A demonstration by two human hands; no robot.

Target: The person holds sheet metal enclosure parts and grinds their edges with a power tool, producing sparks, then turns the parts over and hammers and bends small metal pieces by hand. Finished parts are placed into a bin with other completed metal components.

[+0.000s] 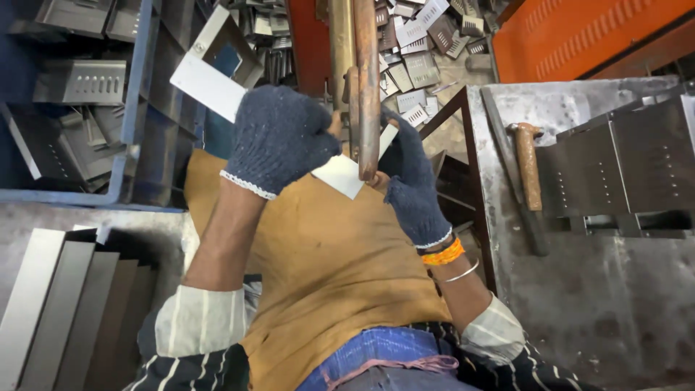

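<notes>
At frame centre, the left hand [279, 137] and right hand [411, 181], both gloved, pinch a bent metal sheet [217, 80] against the rusty bars [358, 80]; the right's fingers seem curled around its lower edge. A hammer [528, 170] lies right.

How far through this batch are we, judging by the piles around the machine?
Done, it seems: slotted pieces lie heaped on the floor behind the machine arm, and more sit in the blue bin. In hand: both gloved hands, left hand and right hand, hold one sheet part at the arm. Left: a stack of flat strips lies at the lower left. No count possible.
</notes>
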